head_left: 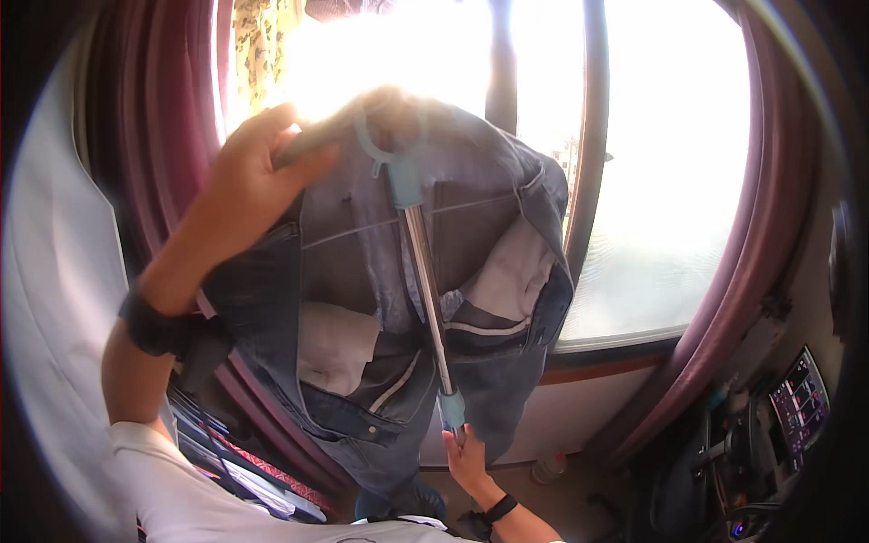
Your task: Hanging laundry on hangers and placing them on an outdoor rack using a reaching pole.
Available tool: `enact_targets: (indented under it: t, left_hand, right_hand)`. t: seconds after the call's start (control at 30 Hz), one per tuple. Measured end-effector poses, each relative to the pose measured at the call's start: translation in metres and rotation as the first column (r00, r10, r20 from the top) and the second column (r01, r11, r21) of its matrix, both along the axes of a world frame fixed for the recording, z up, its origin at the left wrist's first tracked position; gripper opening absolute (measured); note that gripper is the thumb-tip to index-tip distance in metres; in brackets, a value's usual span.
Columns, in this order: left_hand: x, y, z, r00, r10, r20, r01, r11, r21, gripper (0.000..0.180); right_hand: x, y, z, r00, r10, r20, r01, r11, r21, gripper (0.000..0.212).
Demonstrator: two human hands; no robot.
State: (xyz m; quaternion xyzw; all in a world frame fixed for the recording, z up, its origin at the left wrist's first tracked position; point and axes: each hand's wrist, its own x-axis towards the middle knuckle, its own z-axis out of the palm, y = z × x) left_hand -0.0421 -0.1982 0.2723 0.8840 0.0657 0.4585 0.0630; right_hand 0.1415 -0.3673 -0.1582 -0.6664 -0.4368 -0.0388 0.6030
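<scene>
A pair of blue jeans point(489, 380) hangs before me against the bright window, its fly open and its inside and pale pocket linings showing. High on the left, my left hand point(258, 176) is closed on the waistband, thumb on the near side. In front of the jeans runs a metal pole point(424, 262) with teal end pieces, leaning slightly. Its teal hook point(378, 149) is up by the waistband; glare hides whether it is hooked on the cloth. My right hand point(468, 463) grips the pole's lower end, at low centre.
Purple curtains point(167, 118) flank the window point(670, 199). Folded clothes point(258, 471) are stacked at lower left, beside a pale panel point(59, 271). A blue basket point(425, 500) stands under the jeans. To the right are a lit screen point(800, 398) and dark equipment.
</scene>
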Motion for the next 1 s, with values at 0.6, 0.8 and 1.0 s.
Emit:
enact_targets:
  t: [0.6,0.8,1.0]
  left_hand:
    - [0.096,0.126,-0.124,0.783,-0.229,0.579,0.587,0.580,-0.565,0.054]
    - [0.163,0.137,-0.160,0.746,-0.505,0.435,0.650,0.406,-0.643,0.055]
    - [0.239,0.211,-0.091,0.652,-0.644,0.400,0.728,0.386,-0.566,0.056]
  right_hand:
    - [0.010,0.103,0.231,0.924,0.382,-0.015,-0.376,0.916,0.142,0.024]
    - [0.052,0.154,0.225,0.884,0.454,-0.109,-0.395,0.851,0.347,0.036]
    - [0.037,0.180,0.083,0.975,0.222,-0.025,-0.219,0.972,0.085,0.038]
